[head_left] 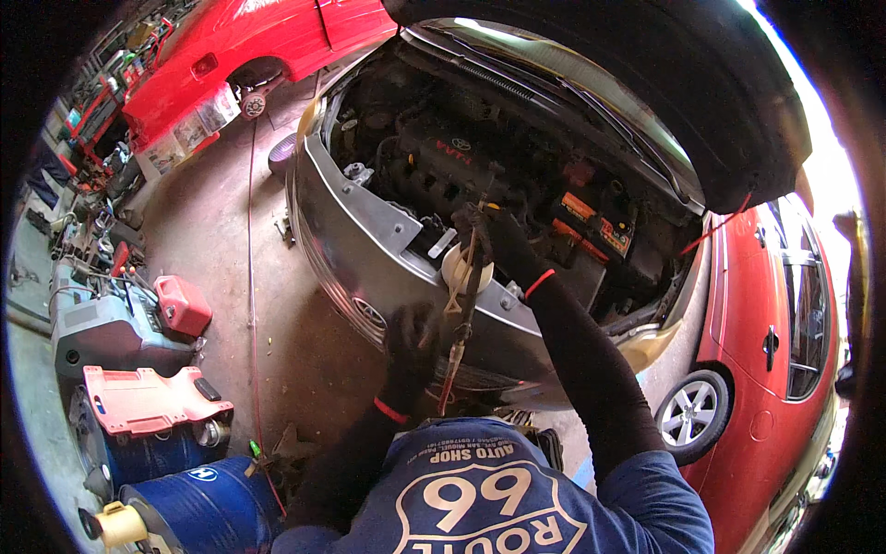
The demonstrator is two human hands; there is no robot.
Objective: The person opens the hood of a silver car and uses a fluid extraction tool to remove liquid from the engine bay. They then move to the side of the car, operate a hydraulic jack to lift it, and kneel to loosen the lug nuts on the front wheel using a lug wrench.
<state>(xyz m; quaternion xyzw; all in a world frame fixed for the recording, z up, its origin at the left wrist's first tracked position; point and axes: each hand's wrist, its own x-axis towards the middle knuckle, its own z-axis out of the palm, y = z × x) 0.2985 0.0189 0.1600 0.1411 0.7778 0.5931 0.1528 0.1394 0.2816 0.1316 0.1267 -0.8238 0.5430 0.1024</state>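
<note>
My right hand [498, 238], in a black glove or sleeve, is closed around a dark air gun [474, 235] over the front of the open engine bay. A hose with a metal fitting [457, 352] hangs from it toward me, ending in a red length. Behind the hose shows a white round cup [459, 268]; I cannot tell whether it is attached. My left hand [413, 334], also dark-covered, is held beside the hose above the bumper, its fingers loosely apart and apparently empty. Beyond my right hand lie the dark engine cover [443, 157] and an orange-and-black battery [591, 226].
The raised hood [646, 83] hangs over the far right. A red car [761, 305] stands close on the right, another red car [268, 37] at the far left. Blue drums [198, 508], a red jug [183, 306] and a thin hose [252, 277] are on my left.
</note>
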